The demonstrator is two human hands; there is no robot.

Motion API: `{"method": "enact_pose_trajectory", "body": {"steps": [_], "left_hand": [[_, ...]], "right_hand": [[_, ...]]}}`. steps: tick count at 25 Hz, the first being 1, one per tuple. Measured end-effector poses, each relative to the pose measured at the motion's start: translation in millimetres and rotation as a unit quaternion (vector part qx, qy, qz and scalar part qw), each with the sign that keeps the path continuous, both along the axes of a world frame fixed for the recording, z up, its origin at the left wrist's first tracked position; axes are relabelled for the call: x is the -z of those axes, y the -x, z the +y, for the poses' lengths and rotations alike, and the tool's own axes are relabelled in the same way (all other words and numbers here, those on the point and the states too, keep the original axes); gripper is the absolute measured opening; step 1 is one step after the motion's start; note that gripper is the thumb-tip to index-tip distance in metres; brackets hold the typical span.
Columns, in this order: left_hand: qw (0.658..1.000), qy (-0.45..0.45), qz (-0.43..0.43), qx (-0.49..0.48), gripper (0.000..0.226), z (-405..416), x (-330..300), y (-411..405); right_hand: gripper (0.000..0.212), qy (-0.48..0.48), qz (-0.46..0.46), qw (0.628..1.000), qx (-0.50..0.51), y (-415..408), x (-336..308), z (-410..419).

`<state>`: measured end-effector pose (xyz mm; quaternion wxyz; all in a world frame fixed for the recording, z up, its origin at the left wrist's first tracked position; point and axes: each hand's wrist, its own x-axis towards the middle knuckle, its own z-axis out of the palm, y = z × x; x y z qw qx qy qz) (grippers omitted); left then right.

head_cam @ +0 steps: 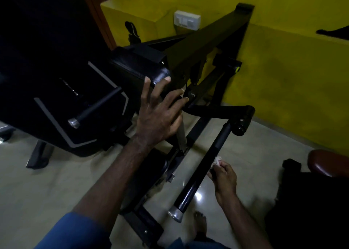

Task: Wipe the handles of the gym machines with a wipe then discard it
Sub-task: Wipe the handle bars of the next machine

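**Wiping a machine handle**

The right hand pinches a crumpled white wipe against the black handle, midway along it. Beyond the handle, the left hand, fingers spread, braces on a black pad. Wiping looks underway; next, probably slide toward the capped end.

The left hand reaches forward on a long, nearly straight arm, a blue sleeve at the upper arm. Its fingers are spread and straight, back of the hand toward the camera. The right hand sits lower and nearer, forearm angled in from the bottom right, its fingers curled and pinching something white. A bare foot shows below.
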<state>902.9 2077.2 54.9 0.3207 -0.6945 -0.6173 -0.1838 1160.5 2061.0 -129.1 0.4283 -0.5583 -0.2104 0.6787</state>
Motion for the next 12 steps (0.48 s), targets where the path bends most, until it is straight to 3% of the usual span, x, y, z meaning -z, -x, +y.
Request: {"method": "enact_pose_trajectory", "body": {"steps": [4,7,12], "left_hand": [[1.000,0.005,0.009,0.004,0.044,0,-1,5],[1.000,0.009,0.013,-0.002,0.043,-1,-1,5],[1.000,0.009,0.011,-0.014,0.039,-2,-2,2]], "right_hand": [[0.024,0.073,0.137,0.988,0.004,4,-5,26],[0.027,0.126,0.242,0.959,-0.069,5,2,1],[0.035,0.128,0.311,0.936,-0.100,7,14,0]]}}
